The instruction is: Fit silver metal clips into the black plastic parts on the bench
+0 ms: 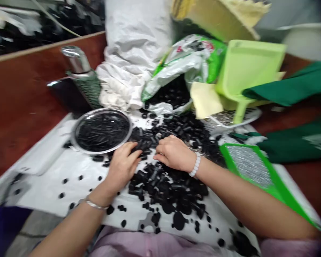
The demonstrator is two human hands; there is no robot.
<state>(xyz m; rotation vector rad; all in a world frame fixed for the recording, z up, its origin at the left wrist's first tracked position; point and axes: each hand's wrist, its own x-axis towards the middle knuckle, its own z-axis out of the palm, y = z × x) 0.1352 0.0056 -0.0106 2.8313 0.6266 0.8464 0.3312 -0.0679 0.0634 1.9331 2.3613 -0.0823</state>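
A reddish-brown wooden surface [24, 107] runs across the scene, with a white plastic sheet [42, 189] spread over it. A bulky white woven sack [133, 39] and a green-and-white plastic bag [192, 60] slumped open sit at the far edge. Dark green cloth [291, 142] lies along the right edge, and a lime-green scoop [248, 64] stands near the far right corner. Closer in, a bright green tray [231, 153] holds fine silvery bits, while a steel flask [76, 59] in a mesh sleeve stands at the far left.

A heap of small black cylindrical pieces [166, 189] covers the middle of the sheet, with strays scattered toward the near edge. A round steel dish [74, 137] beside the heap holds more of them. The left hand [121, 166] is half-curled on the heap just beside the dish, and the right hand [173, 153] is half-curled on it too. Whether either grips a piece, I cannot tell.
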